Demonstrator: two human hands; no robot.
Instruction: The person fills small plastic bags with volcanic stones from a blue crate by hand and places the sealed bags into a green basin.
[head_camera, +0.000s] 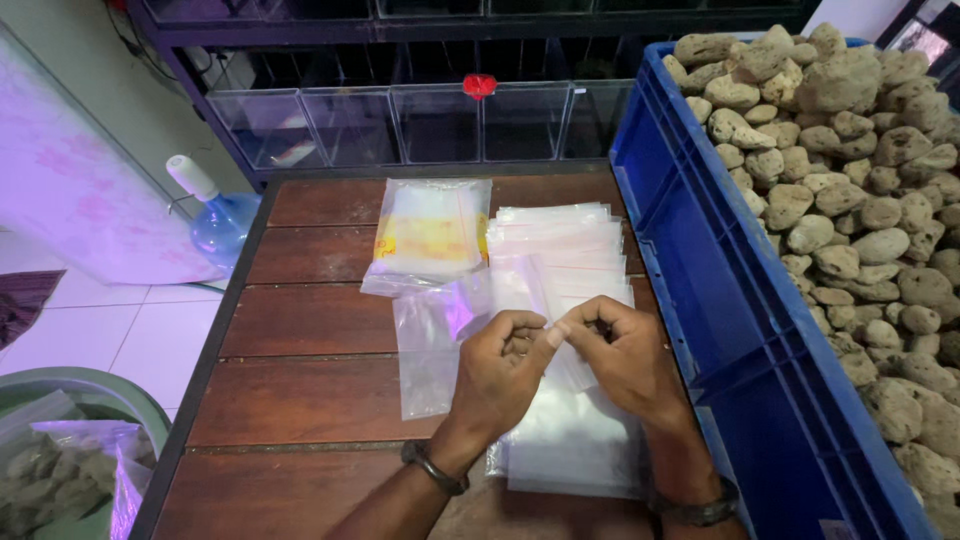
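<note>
Presently both hands meet over the middle of the wooden table, fingertips pinched together at one spot. The left hand is curled nearly closed, thumb and forefinger gripping the top edge of a clear plastic bag; the right hand mirrors it, fingers folded in and pinching the same edge from the other side. The grip reads as working the bag's mouth apart, though the opening itself is too small to make out.

That bag lies on top of a stack of clear bags that runs from the near table edge toward the far side, just left of the blue crate. A second loose bag lies flat to the left of the hands, touching the stack. Farther off sits a sealed packet of bags with a yellow patch.

The crate, at the right, is heaped with rough pale stones, well above its rim. At the near left a green tub holds bags already filled with stones.

Judgement on progress: some bags are packed and set aside in the tub, while the crate remains full and the stack thick, so the greater part of the work appears outstanding. The bag in hand is empty and not yet visibly opened.

Clear tanks line the far shelving; a water bottle stands on the floor at the far left.
</note>
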